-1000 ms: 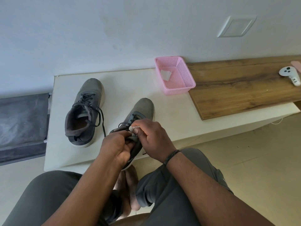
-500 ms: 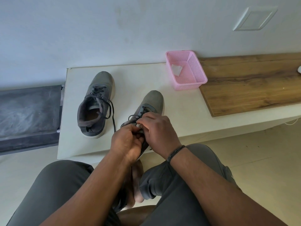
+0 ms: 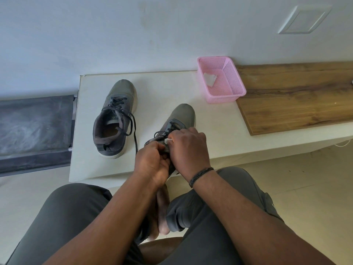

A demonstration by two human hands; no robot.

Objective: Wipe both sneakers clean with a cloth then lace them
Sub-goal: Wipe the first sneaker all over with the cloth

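A: At the table's (image 3: pixel 95 159) near edge, the left hand (image 3: pixel 151 165) curls round the right sneaker's (image 3: pixel 181 116) collar; heel hidden behind both hands.

B: And the right hand (image 3: pixel 189 148)?

A: Fingers bent, pinching a white cloth (image 3: pixel 169 140) against the tongue, only a corner showing. Lace ends there, can't tell.

B: The other sneaker (image 3: pixel 114 119)?

A: Upright to the left, well apart, laces loose. Something white lies in the pink basket (image 3: pixel 236 87).
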